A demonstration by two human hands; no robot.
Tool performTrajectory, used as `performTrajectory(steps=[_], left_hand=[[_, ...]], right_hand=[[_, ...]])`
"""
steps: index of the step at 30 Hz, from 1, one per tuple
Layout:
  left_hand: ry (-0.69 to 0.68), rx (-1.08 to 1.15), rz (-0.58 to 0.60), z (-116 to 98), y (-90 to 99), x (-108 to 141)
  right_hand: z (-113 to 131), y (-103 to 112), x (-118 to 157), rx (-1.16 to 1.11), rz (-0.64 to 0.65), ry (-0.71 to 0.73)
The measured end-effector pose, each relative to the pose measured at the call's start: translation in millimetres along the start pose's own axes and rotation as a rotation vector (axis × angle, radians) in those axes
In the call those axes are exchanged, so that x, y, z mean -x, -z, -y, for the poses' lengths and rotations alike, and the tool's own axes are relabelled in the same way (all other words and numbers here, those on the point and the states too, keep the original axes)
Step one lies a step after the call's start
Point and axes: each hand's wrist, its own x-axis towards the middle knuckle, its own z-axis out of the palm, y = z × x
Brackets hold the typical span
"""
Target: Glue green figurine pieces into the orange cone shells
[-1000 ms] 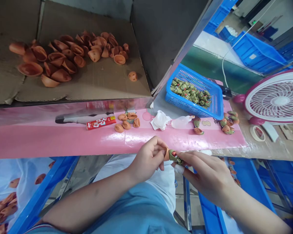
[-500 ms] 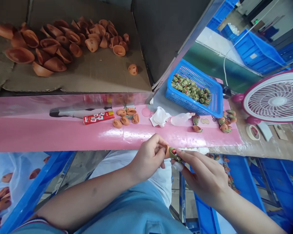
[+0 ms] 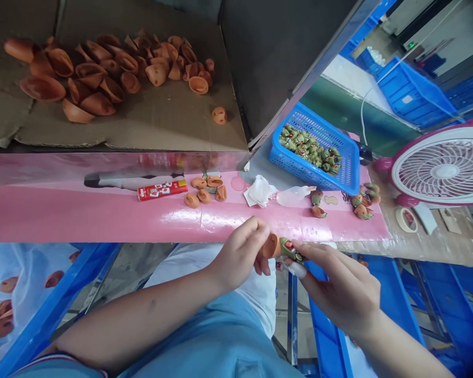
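Between my two hands, just off the table's front edge, is a small piece with an orange-brown end [image 3: 271, 245] and a green painted end [image 3: 290, 250] with red and black marks. My left hand [image 3: 245, 252] pinches the orange end, its fingertips partly hidden behind it. My right hand [image 3: 335, 281] holds the green end between thumb and fingers; something white covers the thumb tip. On the pink table [image 3: 82, 218], above my hands, lie a crumpled white tissue [image 3: 259, 191], a clear squeeze bottle [image 3: 294, 195] and several small orange pieces [image 3: 204, 196].
Orange cups [image 3: 98, 79] are heaped on cardboard at the upper left. A blue basket [image 3: 317, 176] holds green pieces. To the right stand a pink-white fan [image 3: 443, 168] and a tape roll [image 3: 407, 220]. A red box [image 3: 162, 190] lies left of centre. Blue crates flank my lap.
The held piece has shifted slightly right with my right hand, and more of its orange end shows beside my left fingers. The whole view has shifted a little.
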Motion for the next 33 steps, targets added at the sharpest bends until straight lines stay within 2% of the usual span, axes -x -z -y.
performTrajectory(steps=[4, 8, 22, 28, 33], left_hand=[[0.04, -0.054, 0.052, 7.9, -4.9, 3.2], [-0.011, -0.127, -0.004, 11.6, -9.8, 6.9], [-0.053, -0.202, 0.012, 10.7, -13.0, 11.0], [-0.071, -0.204, 0.016, 8.8, -14.6, 11.6], [-0.066, -0.198, 0.011, 8.9, -15.8, 13.0]], right_hand=[[5.5, -0.4, 0.7, -0.032, -0.031, -0.015], [11.2, -1.2, 1.5, -0.045, -0.051, -0.026], [16.1, -2.1, 8.1, -0.016, -0.068, -0.005], [17.3, -0.8, 8.5, -0.004, -0.143, 0.042], [16.6, -2.4, 9.4, -0.001, -0.145, 0.047]])
